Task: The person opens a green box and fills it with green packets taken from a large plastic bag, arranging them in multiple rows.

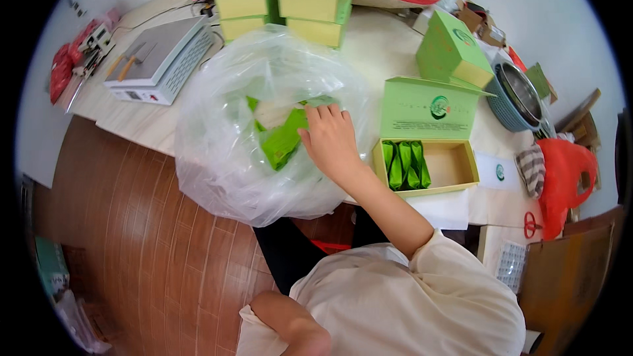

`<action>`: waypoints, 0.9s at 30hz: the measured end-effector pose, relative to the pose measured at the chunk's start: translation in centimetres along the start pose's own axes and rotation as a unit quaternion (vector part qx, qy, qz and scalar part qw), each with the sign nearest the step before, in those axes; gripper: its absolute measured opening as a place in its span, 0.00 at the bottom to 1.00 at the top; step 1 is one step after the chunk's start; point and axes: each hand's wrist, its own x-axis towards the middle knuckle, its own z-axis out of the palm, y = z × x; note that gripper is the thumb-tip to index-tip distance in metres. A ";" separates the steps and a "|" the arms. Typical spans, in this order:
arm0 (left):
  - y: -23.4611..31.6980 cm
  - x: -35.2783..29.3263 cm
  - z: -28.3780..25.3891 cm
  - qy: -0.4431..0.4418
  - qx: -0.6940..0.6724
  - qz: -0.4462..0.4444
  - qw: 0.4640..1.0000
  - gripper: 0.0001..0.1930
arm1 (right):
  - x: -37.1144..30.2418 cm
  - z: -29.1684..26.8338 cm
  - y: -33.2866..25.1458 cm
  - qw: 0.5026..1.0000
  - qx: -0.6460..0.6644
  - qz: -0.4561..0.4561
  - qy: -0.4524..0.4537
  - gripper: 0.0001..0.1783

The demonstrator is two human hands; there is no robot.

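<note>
A large clear plastic bag point(217, 165) lies open at the table's front edge, with green foil packets inside it. My right hand point(331, 138) is in the bag's mouth, fingers bent and thumb at the edge of one green foil packet point(283, 140). Its fingertips are partly hidden. To the right of this hand stands a pale green box point(455, 189) with its lid point(422, 107) raised. Several upright green packets point(405, 165) fill its left part; the right part shows bare bottom. My left arm is bent across my lap at the lower edge, and its fingers do not show.
Stacked green and yellow boxes point(311, 5) rise behind the bag. A grey flat-topped appliance point(161, 59) stands at left. On the right are another green box point(452, 53), a blue basket with a metal bowl point(511, 95), a red bag point(564, 181) and red scissors point(530, 225).
</note>
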 end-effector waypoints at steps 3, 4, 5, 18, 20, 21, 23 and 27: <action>0.2 -1.0 -1.7 -0.010 0.064 -0.081 0.995 0.26 | 1.2 2.6 -0.9 0.989 -0.079 0.067 -0.109 0.17; 0.1 -1.3 -2.1 -0.009 0.082 -0.106 0.991 0.27 | 1.3 3.1 -0.6 0.981 -0.093 0.081 -0.147 0.17; 0.0 -1.7 -2.6 -0.012 0.099 -0.131 0.986 0.28 | 1.3 3.5 -0.4 0.972 -0.109 0.095 -0.184 0.17; -3.0 -7.2 -5.2 -0.051 0.291 -0.420 0.858 0.43 | -4.4 -4.6 0.4 0.780 0.582 0.224 0.062 0.09; -4.2 -8.6 -4.8 -0.043 0.317 -0.427 0.846 0.45 | -6.8 -5.6 0.9 0.738 0.627 0.240 0.067 0.12; -4.9 -9.1 -4.5 -0.044 0.333 -0.415 0.846 0.46 | -7.6 -6.3 0.5 0.724 0.633 0.260 0.084 0.12; -6.1 -9.5 -2.9 -0.024 0.368 -0.365 0.855 0.49 | -10.7 -7.5 -0.7 0.718 0.628 0.283 0.095 0.12; -5.3 -11.1 -2.2 0.051 0.284 -0.456 0.842 0.42 | -15.1 -7.4 -2.6 0.741 0.607 0.260 0.119 0.11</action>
